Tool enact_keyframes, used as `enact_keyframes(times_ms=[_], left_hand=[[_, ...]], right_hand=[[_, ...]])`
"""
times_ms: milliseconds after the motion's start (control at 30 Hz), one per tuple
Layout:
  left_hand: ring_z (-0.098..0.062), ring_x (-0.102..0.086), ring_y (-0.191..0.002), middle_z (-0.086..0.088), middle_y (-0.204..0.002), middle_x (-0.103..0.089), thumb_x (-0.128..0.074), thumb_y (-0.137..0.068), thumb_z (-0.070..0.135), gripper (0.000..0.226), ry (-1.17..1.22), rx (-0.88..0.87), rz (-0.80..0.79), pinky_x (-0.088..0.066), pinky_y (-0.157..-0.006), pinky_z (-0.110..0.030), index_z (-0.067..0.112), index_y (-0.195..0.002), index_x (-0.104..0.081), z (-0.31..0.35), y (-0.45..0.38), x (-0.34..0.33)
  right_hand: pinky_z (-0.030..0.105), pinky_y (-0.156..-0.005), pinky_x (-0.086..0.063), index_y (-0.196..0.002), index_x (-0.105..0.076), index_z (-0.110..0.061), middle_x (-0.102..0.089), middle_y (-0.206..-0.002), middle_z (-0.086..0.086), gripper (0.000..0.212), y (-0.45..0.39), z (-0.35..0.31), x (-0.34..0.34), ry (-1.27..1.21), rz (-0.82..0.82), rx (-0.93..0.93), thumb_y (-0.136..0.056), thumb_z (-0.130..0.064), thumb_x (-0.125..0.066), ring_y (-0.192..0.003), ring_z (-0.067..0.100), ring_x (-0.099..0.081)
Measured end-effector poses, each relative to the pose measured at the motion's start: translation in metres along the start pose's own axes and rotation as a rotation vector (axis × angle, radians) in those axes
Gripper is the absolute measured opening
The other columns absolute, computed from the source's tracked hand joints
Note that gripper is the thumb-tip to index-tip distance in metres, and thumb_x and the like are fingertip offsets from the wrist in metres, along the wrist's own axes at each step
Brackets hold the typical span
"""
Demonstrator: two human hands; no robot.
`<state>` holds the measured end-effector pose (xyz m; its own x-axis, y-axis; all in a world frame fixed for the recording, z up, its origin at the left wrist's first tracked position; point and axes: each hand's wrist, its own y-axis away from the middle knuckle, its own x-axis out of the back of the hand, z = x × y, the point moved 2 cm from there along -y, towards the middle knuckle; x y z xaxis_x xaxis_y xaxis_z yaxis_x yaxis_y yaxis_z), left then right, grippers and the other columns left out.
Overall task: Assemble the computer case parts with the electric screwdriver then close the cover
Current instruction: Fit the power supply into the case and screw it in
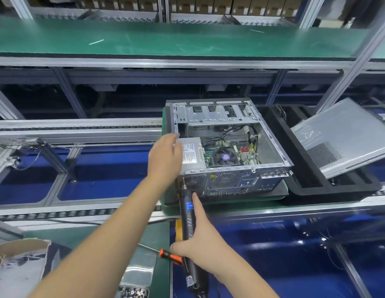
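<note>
Black electric screwdriver [187, 220] gripped in right hand [203, 244]; open left hand [165, 158] on case [230, 147].

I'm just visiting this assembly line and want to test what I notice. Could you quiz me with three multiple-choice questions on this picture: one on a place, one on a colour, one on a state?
1. Where does the side cover lie?
A. On the case
B. Tilted on the black tray, right of the case
C. On the green shelf

2. What colour is the handle of the manual screwdriver?
A. Orange and black
B. Yellow
C. Blue

3. What does the right hand do?
A. Hangs idle
B. Grips the electric screwdriver
C. Holds the cover

Answers: 1 B, the cover leans on the black tray; 2 A, orange shows beside the wrist; 3 B, fingers wrap the tool, tip at the computer case rear.
</note>
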<state>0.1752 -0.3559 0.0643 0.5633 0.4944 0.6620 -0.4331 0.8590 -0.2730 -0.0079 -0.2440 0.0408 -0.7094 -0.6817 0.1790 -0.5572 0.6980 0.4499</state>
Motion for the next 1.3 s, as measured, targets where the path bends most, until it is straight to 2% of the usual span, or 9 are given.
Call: enact_keyframes(times_ms=[100,167,300,767,833,933,1033,1167,1300], left_hand=[[-0.022,-0.007,-0.158,-0.004,-0.171,-0.011,-0.023,-0.109,0.044,0.062,-0.474,-0.110,-0.445,-0.010,-0.127,-0.049,0.013,-0.162,-0.019,-0.006,-0.055,-0.024],[-0.021,0.003,-0.158,0.001,-0.172,-0.005,-0.018,-0.107,0.050,0.064,-0.626,-0.152,-0.558,-0.001,-0.127,-0.051,0.018,-0.163,-0.015,-0.018,-0.066,-0.034],[-0.022,-0.005,-0.158,0.001,-0.165,-0.031,-0.021,-0.103,0.049,0.061,-0.594,-0.176,-0.507,-0.006,-0.127,-0.051,0.020,-0.153,-0.038,-0.026,-0.070,-0.040],[-0.020,0.003,-0.158,0.001,-0.164,-0.030,-0.032,-0.105,0.043,0.054,-0.392,-0.089,-0.529,-0.018,-0.124,-0.051,0.016,-0.151,-0.038,-0.030,-0.067,-0.045],[-0.020,0.002,-0.158,0.001,-0.164,-0.031,-0.032,-0.105,0.044,0.054,-0.398,-0.095,-0.521,-0.019,-0.124,-0.050,0.017,-0.151,-0.038,-0.031,-0.068,-0.045],[-0.020,0.001,-0.158,0.001,-0.164,-0.031,-0.031,-0.105,0.045,0.053,-0.415,-0.102,-0.518,-0.018,-0.124,-0.049,0.018,-0.150,-0.039,-0.032,-0.067,-0.045],[-0.021,0.001,-0.158,0.001,-0.164,-0.031,-0.030,-0.105,0.046,0.053,-0.428,-0.112,-0.512,-0.018,-0.125,-0.048,0.018,-0.149,-0.040,-0.031,-0.067,-0.045],[-0.019,0.000,-0.158,0.004,-0.165,-0.028,-0.026,-0.104,0.047,0.055,-0.442,-0.130,-0.506,-0.018,-0.125,-0.050,0.020,-0.150,-0.037,-0.032,-0.067,-0.046],[-0.017,-0.002,-0.157,0.006,-0.165,-0.028,-0.026,-0.104,0.048,0.054,-0.461,-0.143,-0.476,-0.019,-0.124,-0.050,0.023,-0.150,-0.037,-0.036,-0.068,-0.047]], right_hand=[[0.019,-0.074,-0.057,-0.158,0.013,-0.057,-0.068,-0.116,-0.005,0.134,0.002,-0.003,0.001,0.014,-0.016,-0.021,-0.071,-0.019,-0.080,-0.089,0.008,-0.069],[0.015,-0.068,-0.053,-0.159,0.013,-0.057,-0.068,-0.118,-0.004,0.132,0.001,-0.004,0.001,0.018,-0.017,-0.027,-0.072,-0.016,-0.077,-0.082,0.005,-0.067],[0.014,-0.066,-0.050,-0.159,0.011,-0.057,-0.070,-0.099,-0.015,0.125,0.001,-0.002,0.003,0.008,-0.030,-0.012,-0.076,-0.012,-0.070,-0.069,-0.003,-0.063],[0.012,-0.060,-0.048,-0.159,0.012,-0.057,-0.071,-0.086,-0.018,0.123,-0.006,0.003,0.008,0.030,-0.015,-0.027,-0.075,-0.015,-0.067,-0.061,-0.005,-0.061],[0.013,-0.061,-0.049,-0.157,0.015,-0.059,-0.070,-0.092,-0.016,0.125,-0.007,0.003,0.007,0.048,-0.019,-0.026,-0.074,-0.016,-0.067,-0.065,-0.003,-0.062],[0.022,-0.074,-0.057,-0.149,0.023,-0.067,-0.065,-0.124,0.005,0.131,-0.008,0.003,0.001,0.068,-0.003,-0.040,-0.070,-0.022,-0.071,-0.091,0.011,-0.066],[0.025,-0.080,-0.057,-0.141,0.028,-0.073,-0.061,-0.133,0.011,0.133,-0.009,0.004,-0.002,0.095,0.029,-0.018,-0.068,-0.024,-0.072,-0.106,0.021,-0.065],[0.024,-0.081,-0.055,-0.148,0.026,-0.067,-0.059,-0.139,0.006,0.135,-0.008,0.003,0.005,0.131,-0.006,-0.028,-0.069,-0.023,-0.075,-0.103,0.014,-0.066],[0.017,-0.081,-0.055,-0.155,0.011,-0.064,-0.063,-0.126,-0.017,0.127,0.004,0.000,0.030,0.168,-0.037,-0.019,-0.071,-0.033,-0.078,-0.088,-0.007,-0.067]])
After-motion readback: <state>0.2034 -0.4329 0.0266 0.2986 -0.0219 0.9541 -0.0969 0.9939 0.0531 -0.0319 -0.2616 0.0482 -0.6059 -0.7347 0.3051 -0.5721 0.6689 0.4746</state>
